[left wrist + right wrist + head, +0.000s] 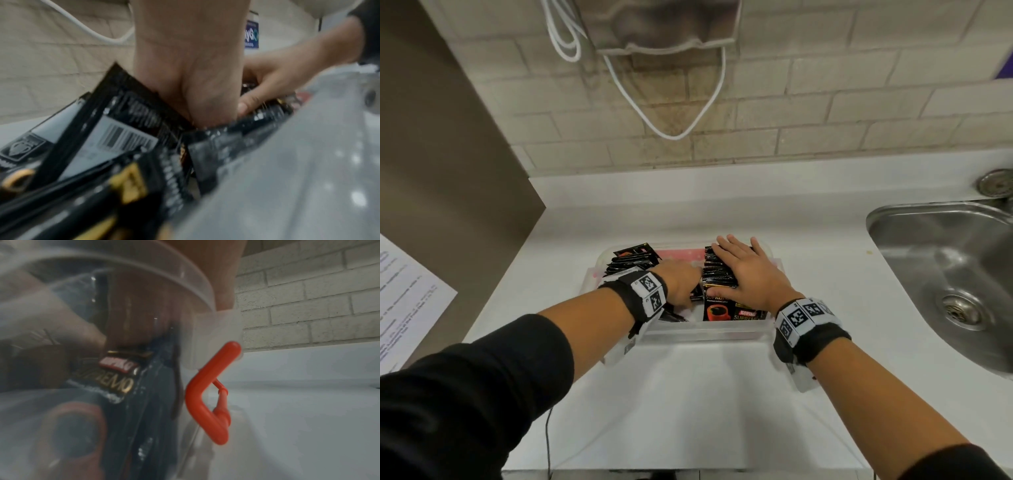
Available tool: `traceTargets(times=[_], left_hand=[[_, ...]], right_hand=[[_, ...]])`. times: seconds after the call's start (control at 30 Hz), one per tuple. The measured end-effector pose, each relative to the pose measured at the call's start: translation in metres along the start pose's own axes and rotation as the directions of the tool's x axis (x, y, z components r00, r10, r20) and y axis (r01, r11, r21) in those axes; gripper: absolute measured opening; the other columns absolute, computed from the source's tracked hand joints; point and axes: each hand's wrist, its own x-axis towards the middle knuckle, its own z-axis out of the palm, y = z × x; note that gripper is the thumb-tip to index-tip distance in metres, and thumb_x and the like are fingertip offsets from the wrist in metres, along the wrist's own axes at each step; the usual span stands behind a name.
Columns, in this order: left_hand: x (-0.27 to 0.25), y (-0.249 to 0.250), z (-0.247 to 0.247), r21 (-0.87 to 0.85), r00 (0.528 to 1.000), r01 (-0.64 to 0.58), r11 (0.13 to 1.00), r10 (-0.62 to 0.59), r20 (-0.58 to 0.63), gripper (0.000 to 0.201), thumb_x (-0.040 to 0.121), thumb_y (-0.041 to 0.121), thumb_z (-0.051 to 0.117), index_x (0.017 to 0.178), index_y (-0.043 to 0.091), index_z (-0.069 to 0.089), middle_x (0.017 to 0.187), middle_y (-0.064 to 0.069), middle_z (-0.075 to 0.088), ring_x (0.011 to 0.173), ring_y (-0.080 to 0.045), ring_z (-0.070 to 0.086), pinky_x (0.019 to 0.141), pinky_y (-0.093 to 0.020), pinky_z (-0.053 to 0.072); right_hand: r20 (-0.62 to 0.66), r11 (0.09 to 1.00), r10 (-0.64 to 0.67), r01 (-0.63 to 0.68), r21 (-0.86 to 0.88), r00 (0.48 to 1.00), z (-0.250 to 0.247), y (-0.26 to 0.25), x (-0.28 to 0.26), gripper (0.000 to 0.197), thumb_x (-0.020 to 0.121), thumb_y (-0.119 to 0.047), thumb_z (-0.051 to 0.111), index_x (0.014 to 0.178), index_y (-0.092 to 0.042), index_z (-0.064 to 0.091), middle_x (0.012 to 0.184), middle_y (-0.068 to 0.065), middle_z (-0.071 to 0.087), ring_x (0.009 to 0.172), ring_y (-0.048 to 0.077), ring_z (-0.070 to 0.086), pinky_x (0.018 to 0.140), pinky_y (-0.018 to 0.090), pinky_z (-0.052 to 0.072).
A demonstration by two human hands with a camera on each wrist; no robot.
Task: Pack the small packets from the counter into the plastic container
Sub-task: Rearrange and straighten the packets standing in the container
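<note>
A clear plastic container (705,331) stands on the white counter (688,411). Black coffee packets fill it: a leaning bunch at the left (631,258) and an upright row at the right (719,272). My right hand (739,265) lies flat on the right row with its fingers spread. My left hand (683,282) reaches down into the gap between the two groups; its fingers are hidden among the packets. In the left wrist view the left palm (191,81) sinks between packets (127,139), beside the right thumb (246,104). The right wrist view shows a packet (115,382) through the container wall (164,272).
A steel sink (945,274) is set into the counter at the right. A printed sheet (407,301) lies at the left by a brown panel. A white cable (671,113) hangs on the brick wall. A red latch (205,394) hangs on the container's end.
</note>
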Motion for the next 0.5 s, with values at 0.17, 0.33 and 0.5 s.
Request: traceTargets(times=[0.17, 0.33, 0.5], left_hand=[[-0.006, -0.004, -0.009, -0.187, 0.997, -0.052, 0.981, 0.04, -0.069, 0.034, 0.087, 0.021, 0.071, 0.117, 0.012, 0.06, 0.096, -0.003, 0.066, 0.088, -0.022, 0.062, 0.077, -0.034, 0.053], [-0.024, -0.012, -0.03, -0.168, 0.983, -0.027, 0.985, -0.004, -0.184, 0.018, 0.086, 0.023, 0.07, 0.098, 0.015, 0.059, 0.083, -0.002, 0.057, 0.074, -0.02, 0.058, 0.063, -0.031, 0.046], [-0.048, -0.025, -0.05, -0.231, 0.96, -0.04, 0.972, -0.027, -0.279, 0.024, 0.084, 0.018, 0.069, 0.107, 0.022, 0.066, 0.093, 0.002, 0.059, 0.088, -0.022, 0.058, 0.068, -0.034, 0.047]], right_hand=[[-0.039, 0.998, -0.001, 0.003, 0.06, 0.999, 0.002, 0.0, -0.002, 0.095, 0.085, -0.072, 0.052, 0.156, -0.018, 0.019, 0.164, 0.003, 0.018, 0.152, 0.018, 0.009, 0.123, 0.049, 0.0], [-0.062, 0.996, 0.004, 0.002, 0.085, 0.998, 0.004, 0.001, -0.002, 0.092, 0.084, -0.072, 0.053, 0.153, -0.019, 0.026, 0.163, 0.003, 0.02, 0.152, 0.018, 0.01, 0.123, 0.048, -0.002], [-0.067, 0.998, 0.004, 0.0, 0.061, 0.998, 0.007, 0.004, 0.0, 0.093, 0.083, -0.076, 0.049, 0.154, -0.02, 0.025, 0.164, 0.002, 0.018, 0.152, 0.017, 0.01, 0.122, 0.047, -0.002]])
